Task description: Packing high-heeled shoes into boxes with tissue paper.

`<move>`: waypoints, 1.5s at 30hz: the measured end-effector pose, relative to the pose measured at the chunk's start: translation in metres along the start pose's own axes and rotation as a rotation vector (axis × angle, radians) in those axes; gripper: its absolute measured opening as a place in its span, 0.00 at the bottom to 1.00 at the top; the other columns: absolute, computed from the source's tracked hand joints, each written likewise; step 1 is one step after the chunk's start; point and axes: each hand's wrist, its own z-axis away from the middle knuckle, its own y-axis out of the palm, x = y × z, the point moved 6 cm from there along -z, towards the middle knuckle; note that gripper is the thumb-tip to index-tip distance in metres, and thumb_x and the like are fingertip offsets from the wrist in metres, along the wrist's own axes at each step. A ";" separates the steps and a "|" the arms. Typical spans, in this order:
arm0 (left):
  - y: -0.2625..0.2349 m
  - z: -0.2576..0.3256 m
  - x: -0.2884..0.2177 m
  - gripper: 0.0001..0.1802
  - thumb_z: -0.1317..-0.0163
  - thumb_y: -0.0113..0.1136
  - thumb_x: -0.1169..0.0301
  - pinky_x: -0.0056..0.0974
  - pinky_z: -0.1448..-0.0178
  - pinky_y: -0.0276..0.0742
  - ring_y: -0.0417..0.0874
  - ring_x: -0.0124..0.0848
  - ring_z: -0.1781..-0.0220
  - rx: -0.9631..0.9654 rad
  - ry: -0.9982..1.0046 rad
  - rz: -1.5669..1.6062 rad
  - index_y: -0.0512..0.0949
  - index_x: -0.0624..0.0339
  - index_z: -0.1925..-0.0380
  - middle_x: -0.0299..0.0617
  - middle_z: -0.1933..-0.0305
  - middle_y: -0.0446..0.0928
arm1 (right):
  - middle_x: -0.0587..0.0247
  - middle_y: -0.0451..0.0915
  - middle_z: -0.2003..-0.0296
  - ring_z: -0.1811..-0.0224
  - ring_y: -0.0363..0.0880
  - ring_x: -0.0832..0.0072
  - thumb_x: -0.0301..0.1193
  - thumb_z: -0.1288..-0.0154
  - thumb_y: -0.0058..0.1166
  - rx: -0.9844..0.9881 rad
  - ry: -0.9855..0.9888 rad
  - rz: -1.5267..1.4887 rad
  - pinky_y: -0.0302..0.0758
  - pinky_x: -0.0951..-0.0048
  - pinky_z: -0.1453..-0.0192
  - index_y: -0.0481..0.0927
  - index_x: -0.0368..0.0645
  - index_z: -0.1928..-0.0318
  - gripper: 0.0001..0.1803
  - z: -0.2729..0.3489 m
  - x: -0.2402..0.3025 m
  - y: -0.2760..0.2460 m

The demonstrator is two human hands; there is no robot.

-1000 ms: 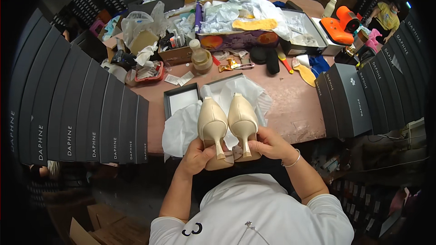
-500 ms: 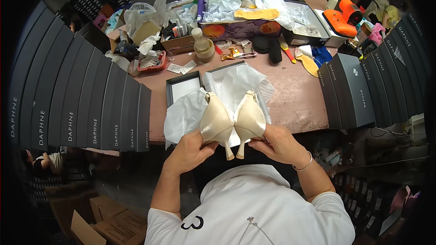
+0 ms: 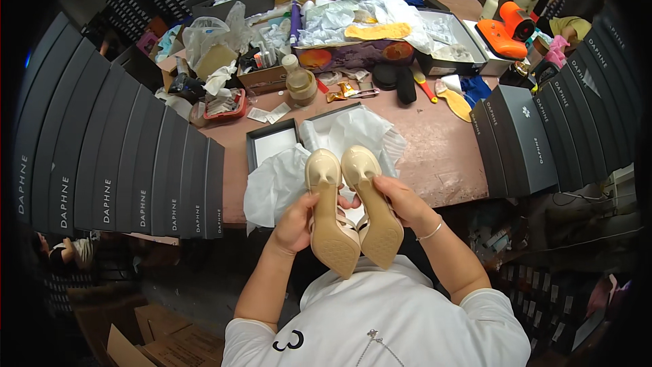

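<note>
A pair of cream high-heeled shoes is held up side by side over the table's near edge, tan soles facing up and toes pointing at my chest. My left hand (image 3: 297, 223) is closed round the left high-heeled shoe (image 3: 331, 231), at its side. Round the middle of the right high-heeled shoe (image 3: 377, 221) my right hand (image 3: 402, 202) is closed, its thumb near the heel. Both uppers are mostly hidden beneath the soles. Just beyond lies an open shoe box (image 3: 333, 114) lined with white tissue paper (image 3: 367, 129), with its dark lid (image 3: 273, 141) beside it.
Stacks of dark shoe boxes (image 3: 122, 143) wall the left side, and more boxes (image 3: 519, 136) stand at the right. Behind are a glue jar (image 3: 300, 87), a brush (image 3: 426, 87), a carton of crumpled paper (image 3: 353, 53) and an orange device (image 3: 506, 34).
Both shoes have been turned over: their backs and heels pointed toward me before, and now the soles show with the toes near my chest. My hands still hold them.
</note>
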 end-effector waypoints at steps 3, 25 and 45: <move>0.000 -0.006 0.003 0.29 0.30 0.38 0.55 0.41 0.50 0.81 0.82 0.37 0.55 -0.028 -0.027 0.123 0.63 0.69 0.40 0.56 0.50 0.76 | 0.58 0.81 0.59 0.69 0.82 0.76 0.48 0.24 0.34 0.032 0.024 -0.127 0.82 0.76 0.67 0.70 0.38 0.44 0.26 0.000 0.000 -0.003; 0.035 0.017 -0.057 0.13 0.40 0.57 0.72 0.38 0.55 0.76 0.80 0.34 0.57 -0.132 -0.256 -1.297 0.75 0.64 0.55 0.44 0.63 0.79 | 0.39 0.81 0.60 0.57 0.81 0.50 0.44 0.38 0.58 -0.788 0.229 1.665 0.77 0.59 0.54 0.79 0.33 0.53 0.25 0.027 0.096 -0.159; -0.017 -0.230 -0.047 0.20 0.31 0.47 0.58 0.41 0.67 0.75 0.78 0.32 0.75 0.031 -0.221 -1.785 0.78 0.66 0.66 0.43 0.75 0.79 | 0.49 0.72 0.40 0.40 0.73 0.65 0.31 0.46 0.66 -0.408 -0.551 0.839 0.68 0.69 0.37 0.75 0.36 0.41 0.30 0.102 0.054 -0.068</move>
